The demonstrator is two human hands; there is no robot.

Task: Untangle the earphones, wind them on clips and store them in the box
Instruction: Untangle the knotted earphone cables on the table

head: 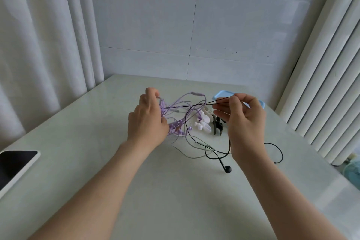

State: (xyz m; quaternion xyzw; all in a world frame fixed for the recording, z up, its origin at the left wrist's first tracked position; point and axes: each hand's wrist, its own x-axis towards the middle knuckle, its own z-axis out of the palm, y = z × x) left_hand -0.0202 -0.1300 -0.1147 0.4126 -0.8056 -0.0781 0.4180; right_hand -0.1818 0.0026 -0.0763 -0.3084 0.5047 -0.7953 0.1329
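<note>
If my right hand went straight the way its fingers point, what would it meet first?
Probably the purple earphone tangle that the left hand grips; the fingers of the right hand point leftward at it. The white clips seem lower; depth is unclear.

Above a pale glossy bench (97,122), the left hand (148,121) grips a tangled bundle of thin lilac earphone cords (175,122), just left of a small heap of white and dark plastic clips (205,122). The right hand (243,121), right of the clips, pinches a thin black earphone cord (194,104) running taut into the bundle. Its black earbud (227,169) lies nearer than the clips. A light-blue plastic box (222,94) lies behind them, and a white-edged dark-screened tablet (15,165) lies far to their left.
</note>
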